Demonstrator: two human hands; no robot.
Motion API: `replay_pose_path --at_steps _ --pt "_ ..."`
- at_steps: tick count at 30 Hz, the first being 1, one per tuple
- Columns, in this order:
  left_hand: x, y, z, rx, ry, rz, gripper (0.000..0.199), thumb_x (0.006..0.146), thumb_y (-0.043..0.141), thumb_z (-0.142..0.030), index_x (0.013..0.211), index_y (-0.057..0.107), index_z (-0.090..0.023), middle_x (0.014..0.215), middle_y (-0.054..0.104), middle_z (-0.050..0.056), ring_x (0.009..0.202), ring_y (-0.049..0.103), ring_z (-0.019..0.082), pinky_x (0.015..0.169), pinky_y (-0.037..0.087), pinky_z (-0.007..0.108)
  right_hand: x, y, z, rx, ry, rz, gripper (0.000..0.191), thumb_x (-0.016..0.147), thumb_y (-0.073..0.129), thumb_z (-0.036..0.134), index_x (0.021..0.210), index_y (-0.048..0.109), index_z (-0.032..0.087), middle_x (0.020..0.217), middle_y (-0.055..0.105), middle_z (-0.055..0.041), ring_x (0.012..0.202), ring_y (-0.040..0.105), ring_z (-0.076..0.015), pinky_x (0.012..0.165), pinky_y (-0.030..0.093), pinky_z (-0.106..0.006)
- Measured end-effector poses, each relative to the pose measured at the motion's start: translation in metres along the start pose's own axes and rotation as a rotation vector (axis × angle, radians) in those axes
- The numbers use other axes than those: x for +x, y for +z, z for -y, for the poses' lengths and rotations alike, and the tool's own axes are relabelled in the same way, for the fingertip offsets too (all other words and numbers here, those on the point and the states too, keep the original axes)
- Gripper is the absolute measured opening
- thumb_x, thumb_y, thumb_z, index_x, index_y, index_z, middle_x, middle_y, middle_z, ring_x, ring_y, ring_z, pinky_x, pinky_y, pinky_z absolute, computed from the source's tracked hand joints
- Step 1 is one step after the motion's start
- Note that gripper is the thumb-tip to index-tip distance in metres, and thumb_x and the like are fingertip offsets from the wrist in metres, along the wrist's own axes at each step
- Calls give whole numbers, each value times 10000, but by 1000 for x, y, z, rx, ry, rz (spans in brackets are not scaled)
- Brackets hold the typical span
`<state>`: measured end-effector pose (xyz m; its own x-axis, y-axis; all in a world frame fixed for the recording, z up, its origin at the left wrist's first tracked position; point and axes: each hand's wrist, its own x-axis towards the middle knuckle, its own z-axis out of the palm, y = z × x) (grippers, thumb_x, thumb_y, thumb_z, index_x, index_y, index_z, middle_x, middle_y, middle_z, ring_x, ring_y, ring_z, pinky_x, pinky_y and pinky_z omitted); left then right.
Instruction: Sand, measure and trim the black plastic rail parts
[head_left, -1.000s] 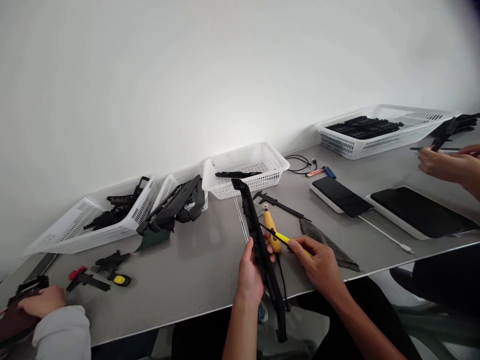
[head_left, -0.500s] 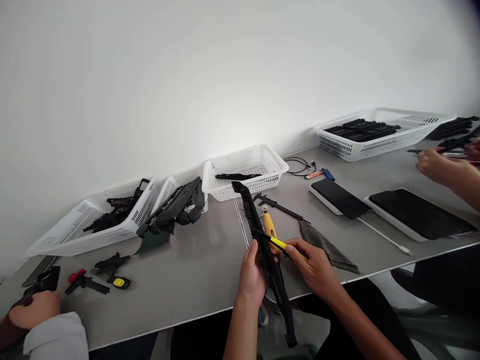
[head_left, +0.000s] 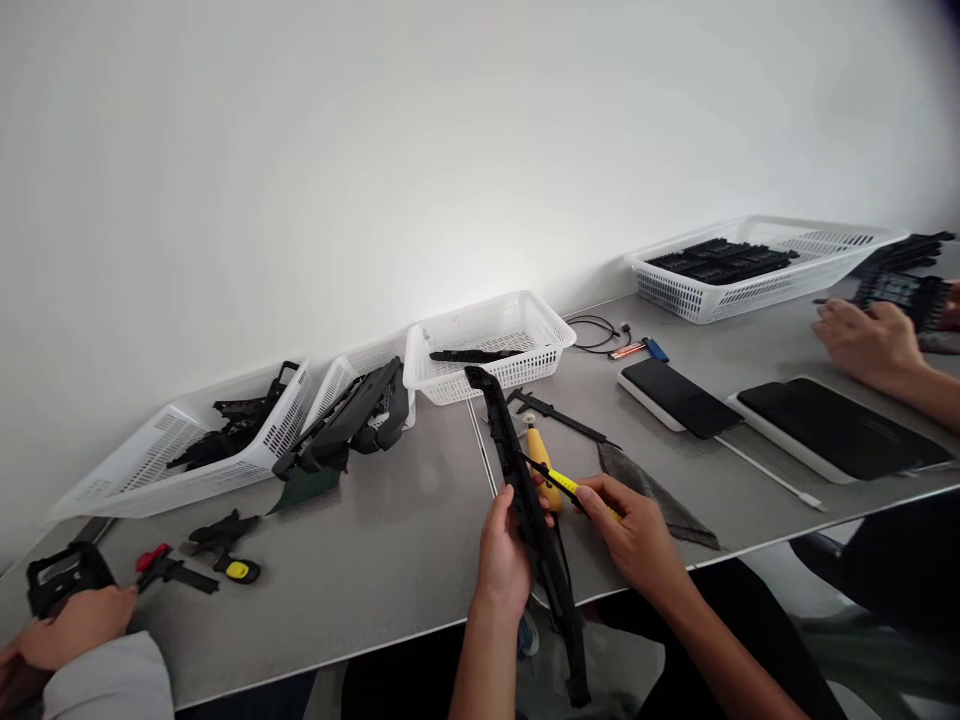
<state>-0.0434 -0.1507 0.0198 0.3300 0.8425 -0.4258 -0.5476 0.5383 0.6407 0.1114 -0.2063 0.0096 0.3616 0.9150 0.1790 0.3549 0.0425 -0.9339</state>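
Note:
My left hand (head_left: 504, 558) is closed around the middle of a long, narrow black plastic part (head_left: 551, 570), which slants from the table toward my lap. In my right hand (head_left: 630, 525) is a yellow-and-black utility knife (head_left: 564, 482). Its dark tip meets the edge of the part just above my left fingers; whether it cuts in is too small to tell. Behind the part lies a yellow-handled tool (head_left: 541, 455), partly hidden. Black calipers (head_left: 564, 415) and a dark grey cloth (head_left: 656, 497) rest beyond my right hand.
White baskets (head_left: 480, 385) with black parts line the wall. At right are phones on white boxes (head_left: 679, 400), a cable and a blue-ended lighter-like item (head_left: 651, 348). Small clamps (head_left: 176, 570) lie at left. Other people's hands (head_left: 874, 340) work on black parts at both sides.
The knife has swung to a steeper tilt and its tip has shifted slightly along the part. At both sides, co-workers' hands have moved and turned their black parts.

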Motion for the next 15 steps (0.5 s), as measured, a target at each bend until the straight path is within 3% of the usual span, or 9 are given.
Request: replay_pose_path --at_steps 4,10,15 --pt "-1 0 -1 8 4 18 413 765 811 -457 1022 798 -134 813 750 57 628 628 143 636 515 255 -1 -1 1 19 -19 48 477 995 531 567 928 775 162 788 726 -37 700 634 -167 664 473 -229" --pt "1 -2 -2 -75 39 57 520 876 730 -538 1235 754 -164 1085 780 103 815 708 206 765 564 319 -2 -1 2 37 -18 125 460 992 547 551 907 779 163 806 729 -37 721 642 -168 685 480 -231" --pt "4 -3 2 -87 43 23 391 867 772 -401 1167 768 -150 1035 778 91 894 711 211 831 553 312 -2 -1 2 60 -8 60 459 983 557 556 895 773 161 792 729 -41 724 658 -174 674 491 -232"
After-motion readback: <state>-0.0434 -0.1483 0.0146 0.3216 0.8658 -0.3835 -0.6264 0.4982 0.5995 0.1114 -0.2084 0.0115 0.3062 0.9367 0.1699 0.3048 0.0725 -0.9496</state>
